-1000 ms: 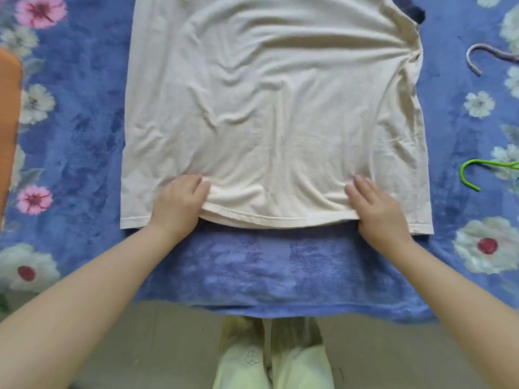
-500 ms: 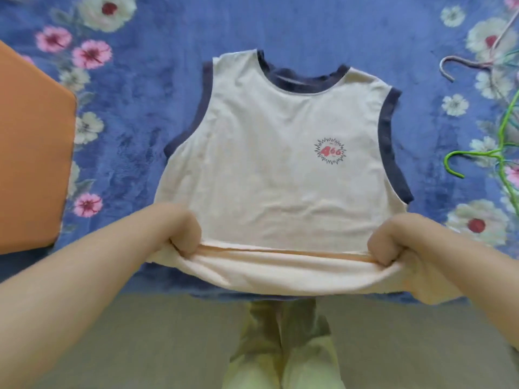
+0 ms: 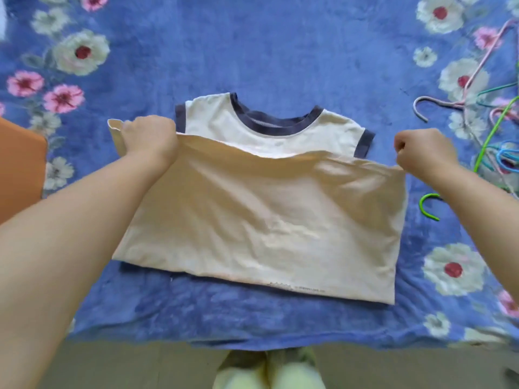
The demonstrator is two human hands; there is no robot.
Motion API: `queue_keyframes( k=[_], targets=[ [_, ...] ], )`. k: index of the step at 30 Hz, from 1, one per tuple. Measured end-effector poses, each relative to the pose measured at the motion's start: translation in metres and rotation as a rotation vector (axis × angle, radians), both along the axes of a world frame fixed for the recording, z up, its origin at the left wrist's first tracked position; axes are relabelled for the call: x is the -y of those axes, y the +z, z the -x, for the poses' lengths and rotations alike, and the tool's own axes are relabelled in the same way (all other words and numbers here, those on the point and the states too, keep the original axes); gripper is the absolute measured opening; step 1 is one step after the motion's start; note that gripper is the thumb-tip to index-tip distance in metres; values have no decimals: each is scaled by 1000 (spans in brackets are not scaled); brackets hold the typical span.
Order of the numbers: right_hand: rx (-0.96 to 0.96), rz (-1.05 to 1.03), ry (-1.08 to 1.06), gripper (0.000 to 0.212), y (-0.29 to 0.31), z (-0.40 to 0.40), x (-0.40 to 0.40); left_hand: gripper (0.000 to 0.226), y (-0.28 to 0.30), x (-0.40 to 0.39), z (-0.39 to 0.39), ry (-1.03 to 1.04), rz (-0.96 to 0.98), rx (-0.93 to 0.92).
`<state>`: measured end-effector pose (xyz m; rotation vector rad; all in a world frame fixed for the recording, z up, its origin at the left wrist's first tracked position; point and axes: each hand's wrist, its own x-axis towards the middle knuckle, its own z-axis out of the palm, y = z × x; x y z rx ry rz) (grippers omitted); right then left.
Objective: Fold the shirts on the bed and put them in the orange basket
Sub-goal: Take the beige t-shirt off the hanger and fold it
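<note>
- While the cream sleeveless shirt [image 3: 261, 217] lies on the blue floral bedspread [image 3: 280, 51], its lower half is seen folded up over the chest, so that only the navy-trimmed collar [image 3: 276, 124] and the shoulders are left uncovered.
- The hem's left corner is gripped by the left hand [image 3: 150, 136], whose fingers are curled round the cloth; a flap of hem is seen sticking out to the left of the fist.
- The hem's right corner is met by the right hand [image 3: 421, 153], which is clenched with the knuckles turned toward the shirt; the cloth runs up to the underside of the fist, but whether it is actually pinched there cannot be told.
- Between the two hands the hem is held raised and sagging in the middle, above the shirt's upper part.
- The fold line is laid along the near side, close to the bed's edge, with small printed lettering visible on it, too small to be read.
- An orange basket [image 3: 19, 169] is glimpsed at the left edge of the view, well apart from the shirt; only part of it is shown.
- A heap of plastic hangers [image 3: 483, 130] in pink, green and blue is seen on the bedspread at the right, near the right hand.
- Pale trouser legs [image 3: 269, 372] are seen below the bed's edge.
</note>
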<state>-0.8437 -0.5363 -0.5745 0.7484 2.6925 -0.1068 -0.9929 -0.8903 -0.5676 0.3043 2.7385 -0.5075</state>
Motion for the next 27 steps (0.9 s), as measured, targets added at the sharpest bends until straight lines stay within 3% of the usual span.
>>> queue_keyframes(
  k=[3, 7, 9, 12, 14, 17, 20, 22, 24, 27],
  targets=[
    [50, 74, 64, 25, -10, 17, -12, 25, -8, -18, 14, 15, 65, 3],
    [252, 340, 232, 56, -43, 24, -16, 21, -31, -33, 33, 58, 96, 120],
    [338, 313, 253, 60, -58, 25, -15, 20, -44, -32, 39, 42, 126, 220],
    [425, 233, 291, 31, -72, 31, -17, 18, -59, -28, 46, 9, 123, 291],
    [437, 371, 272, 8, -71, 40, -24, 19, -67, -23, 54, -5, 46, 259],
    [448, 552, 184, 21, -51, 56, -43, 31, -68, -17, 64, -46, -112, 128],
    [376, 614, 29, 10, -31, 72, -69, 44, -63, -14, 89, -85, -236, 0],
    [380, 538, 9, 30, -30, 82, -80, 30, -63, -17, 107, -120, -217, -10],
    [355, 351, 39, 32, -41, 93, -82, 17, -70, -22, 122, -134, -182, 8],
    [183, 13, -24, 23, -64, 95, -74, 30, -85, -31, 129, -169, -156, -60]
  ],
)
